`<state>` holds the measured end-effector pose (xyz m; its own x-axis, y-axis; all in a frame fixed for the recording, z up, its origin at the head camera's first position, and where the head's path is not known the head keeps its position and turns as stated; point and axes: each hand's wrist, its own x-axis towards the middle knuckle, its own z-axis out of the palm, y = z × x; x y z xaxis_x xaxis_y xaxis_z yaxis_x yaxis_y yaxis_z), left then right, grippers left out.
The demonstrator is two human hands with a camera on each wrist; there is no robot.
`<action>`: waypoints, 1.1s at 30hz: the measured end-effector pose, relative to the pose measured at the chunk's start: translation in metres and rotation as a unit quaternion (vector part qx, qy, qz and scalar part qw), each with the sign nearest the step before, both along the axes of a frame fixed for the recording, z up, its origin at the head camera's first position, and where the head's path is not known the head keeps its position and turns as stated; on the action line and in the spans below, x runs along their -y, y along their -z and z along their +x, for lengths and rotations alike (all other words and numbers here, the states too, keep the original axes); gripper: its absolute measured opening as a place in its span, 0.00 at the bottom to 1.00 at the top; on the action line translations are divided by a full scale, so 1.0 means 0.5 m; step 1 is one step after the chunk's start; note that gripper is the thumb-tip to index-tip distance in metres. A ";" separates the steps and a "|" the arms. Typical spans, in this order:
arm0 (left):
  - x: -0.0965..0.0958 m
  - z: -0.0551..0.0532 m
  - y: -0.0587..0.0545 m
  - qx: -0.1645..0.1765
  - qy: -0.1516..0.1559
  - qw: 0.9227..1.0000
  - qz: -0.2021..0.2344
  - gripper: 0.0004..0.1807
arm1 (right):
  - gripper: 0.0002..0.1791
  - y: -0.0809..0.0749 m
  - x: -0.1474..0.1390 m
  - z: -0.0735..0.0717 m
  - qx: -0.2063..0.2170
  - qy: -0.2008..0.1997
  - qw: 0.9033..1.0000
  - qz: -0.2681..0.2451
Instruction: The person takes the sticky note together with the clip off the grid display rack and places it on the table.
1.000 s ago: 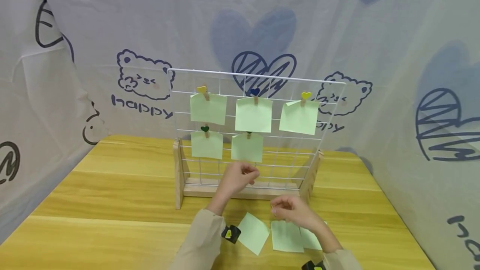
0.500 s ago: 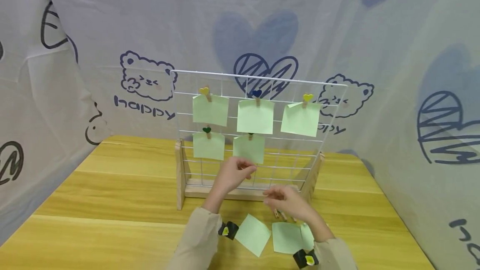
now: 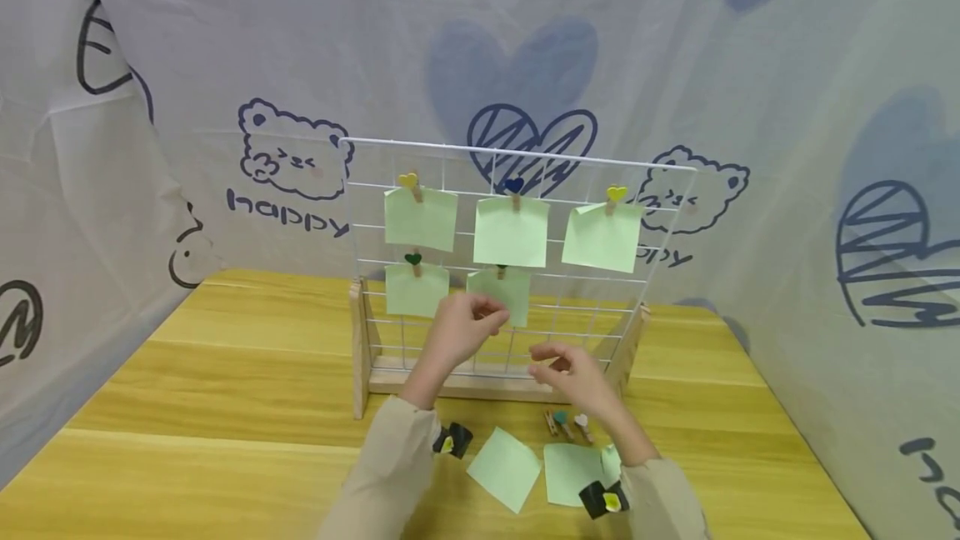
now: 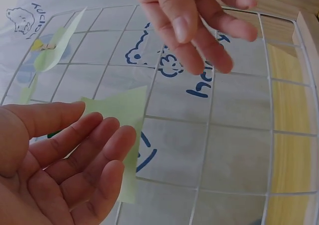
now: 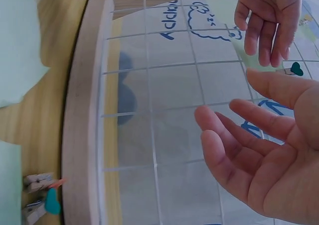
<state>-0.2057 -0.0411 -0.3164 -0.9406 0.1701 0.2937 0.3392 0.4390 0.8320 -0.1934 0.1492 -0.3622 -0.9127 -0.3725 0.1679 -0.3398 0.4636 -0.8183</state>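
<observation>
Neither hand grips anything: the left hand point(image 3: 465, 330) and the right hand point(image 3: 573, 377) are raised before a white wire grid point(image 3: 585, 159), fingers loosely bent, palms facing each other. The left hand is in front of the lower middle note point(image 3: 517, 298), hiding part of it; whether it touches the paper I cannot tell. That note is pale green, roughly square and held at its top edge by a small wooden clip. Beside it hangs the lower left note point(image 3: 417, 290), with an upper row of three notes point(image 3: 512, 232) above, the right one folded over at a corner. On the wood-grained table point(image 3: 225, 390), in front of the grid's wooden stand point(image 3: 465, 384), lie more green notes point(image 3: 506, 469) and three loose clips point(image 3: 562, 425). From the head, the lower middle clip's heart is mostly covered by the note above; the right wrist view shows a whole dark green heart point(image 5: 296, 68) and a sliver of orange at the loose clips. The left wrist view bares the left palm, unseen from the head, with nothing in it.
</observation>
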 end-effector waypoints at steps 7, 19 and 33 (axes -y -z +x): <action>-0.003 -0.004 -0.021 -0.024 -0.013 0.999 -0.016 0.08 | 0.15 -0.030 0.014 -0.005 -0.016 0.023 0.999 -0.028; 0.001 -0.009 -0.043 -0.060 -0.036 0.998 -0.004 0.08 | 0.18 -0.031 0.021 -0.029 -0.022 0.036 0.996 -0.077; 0.003 -0.013 -0.065 -0.082 -0.058 0.995 -0.019 0.08 | 0.22 -0.034 0.033 -0.039 -0.023 0.034 0.995 -0.094</action>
<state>-0.2121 -0.0427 -0.2838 -0.8945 0.0771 0.4404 0.4145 0.5125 0.7520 -0.2131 0.1328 -0.3454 -0.9246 -0.2686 0.2702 -0.3515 0.3277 -0.8770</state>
